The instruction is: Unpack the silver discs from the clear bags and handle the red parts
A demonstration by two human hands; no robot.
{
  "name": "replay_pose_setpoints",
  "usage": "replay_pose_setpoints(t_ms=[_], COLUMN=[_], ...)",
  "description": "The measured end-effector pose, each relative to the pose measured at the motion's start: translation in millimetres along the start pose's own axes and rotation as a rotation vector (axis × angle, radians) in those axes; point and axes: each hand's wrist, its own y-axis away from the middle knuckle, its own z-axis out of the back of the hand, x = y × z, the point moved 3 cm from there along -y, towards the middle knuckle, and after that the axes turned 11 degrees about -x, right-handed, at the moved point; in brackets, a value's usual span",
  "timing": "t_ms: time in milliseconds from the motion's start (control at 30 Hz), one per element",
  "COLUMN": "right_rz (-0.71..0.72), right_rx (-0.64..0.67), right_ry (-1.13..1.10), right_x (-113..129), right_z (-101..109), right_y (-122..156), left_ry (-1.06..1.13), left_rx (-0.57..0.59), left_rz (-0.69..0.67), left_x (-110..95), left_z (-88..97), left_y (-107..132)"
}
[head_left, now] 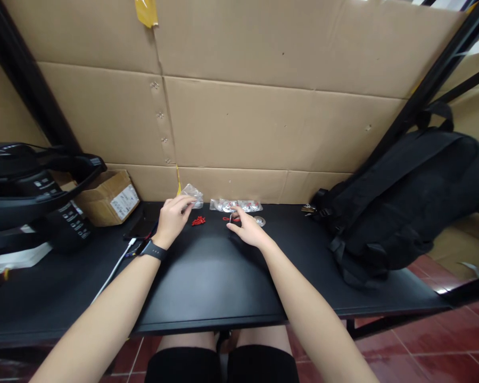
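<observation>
My left hand (pixel 174 215), with a black watch on its wrist, reaches to the back of the black table (pixel 207 276) and its fingers close on a small clear plastic bag (pixel 193 194). A little pile of small red pieces (pixel 198 220) lies just right of that hand. My right hand (pixel 247 227) rests on the table with fingers curled over a thin red piece (pixel 231 218), touching it. Behind it lies a row of clear bags (pixel 235 205) with silvery and red contents, and a round clear disc (pixel 259 221).
A black backpack (pixel 407 207) leans at the right end of the table. At the left stand a black headset-like device (pixel 27 183), a small cardboard box (pixel 107 198), a phone (pixel 141 227) and a white cable (pixel 115 268). A cardboard wall (pixel 263 106) closes the back.
</observation>
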Motion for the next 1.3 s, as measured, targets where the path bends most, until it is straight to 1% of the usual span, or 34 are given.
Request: replay_pose_setpoints(t_ms=[67,100,167,267,300,367,433,533,633,767,867,933,1067,1133,1200,1300], right_rz=[-0.006,-0.008,-0.005,-0.005,-0.009,-0.02,-0.02,-0.007,0.011,0.004,-0.034,-0.045,-0.067,-0.084,-0.082,-0.069], right_rx=[-0.046,-0.067,-0.108,-0.182,-0.203,-0.229,-0.238,-0.203,-0.104,0.06,0.145,0.157,0.107,0.107,0.113,0.061], right_ry=[0.021,0.029,0.025,0.003,-0.001,-0.024,-0.079,-0.149,-0.133,0.058,0.182,0.24,0.328,0.344,0.345,0.333], right_x=[-2.3,-3.8,-7.0,-11.7,-12.7,-13.1,-10.5,-3.0,5.7,12.7,13.4,12.8,8.9,6.5,5.7,8.2], right_z=[5.3,7.9,13.1,20.0,22.1,25.8,29.8,36.9,43.8,49.2,49.2,47.7,43.8,42.2,43.1,51.5], right_y=[-1.9,-3.1,-5.5,-8.4,-8.9,-9.0,-8.0,-5.3,-1.9,4.3,9.5,11.6,11.8,11.3,10.8,10.0], left_ry=[0.12,0.165,0.196,0.185,0.189,0.209,0.241,0.269,0.259,0.126,0.063,0.072,0.091,0.088,0.087,0.077], left_rx=[0.022,0.064,0.215,0.49,0.565,0.68,0.751,0.799,0.823,0.791,0.807,0.83,0.872,0.886,0.881,0.855], left_rz=[0.024,0.023,-0.05,-0.227,-0.266,-0.298,-0.285,-0.255,-0.262,-0.214,-0.181,-0.177,-0.173,-0.172,-0.172,-0.177], left_x=[-14.4,-22.7,-41.0,-63.5,-67.7,-71.0,-69.6,-65.5,-64.4,-63.4,-62.4,-62.4,-63.9,-65.9,-68.6,-72.6], left_z=[-2.1,-4.5,-11.4,-22.0,-24.9,-29.5,-32.8,-35.3,-35.7,-36.2,-38.3,-39.5,-40.2,-40.2,-40.1,-40.2], left_y=[1.1,2.3,6.1,16.0,19.9,27.0,32.4,36.7,39.8,45.4,50.8,53.2,54.4,54.5,54.6,55.4])
